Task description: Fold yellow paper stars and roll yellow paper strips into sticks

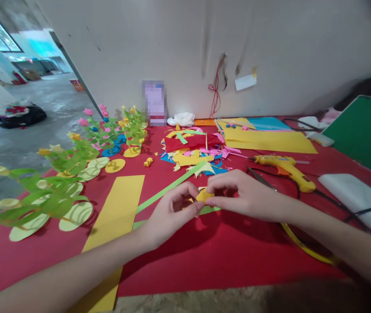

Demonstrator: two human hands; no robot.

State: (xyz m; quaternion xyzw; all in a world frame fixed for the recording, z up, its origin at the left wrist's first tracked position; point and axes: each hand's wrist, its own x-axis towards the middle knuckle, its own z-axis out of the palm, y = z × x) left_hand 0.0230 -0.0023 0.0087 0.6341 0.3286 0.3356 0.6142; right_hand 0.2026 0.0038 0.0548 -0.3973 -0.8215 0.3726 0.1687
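Between my two hands, over the red tabletop (224, 261), is a small folded yellow paper star (205, 196). My left hand (175, 213) pinches its left side with thumb and forefinger. On the other side, the fingertips of my right hand (240, 193) are closed on the same piece. Beneath and behind my hands lie light green paper strips (169, 190). A long yellow paper sheet (120, 204) lies to the left of my left hand. Under my right forearm, scissors (291, 234) with a yellow handle are partly hidden.
Green paper plants with stars (87, 150) stand along the left. Paper scraps (192, 158) are heaped at the back middle. A yellow glue gun (286, 169) with a black cord lies right, near a white block (355, 195) and a green board (364, 134). Yellow sheets (266, 141) lie behind.
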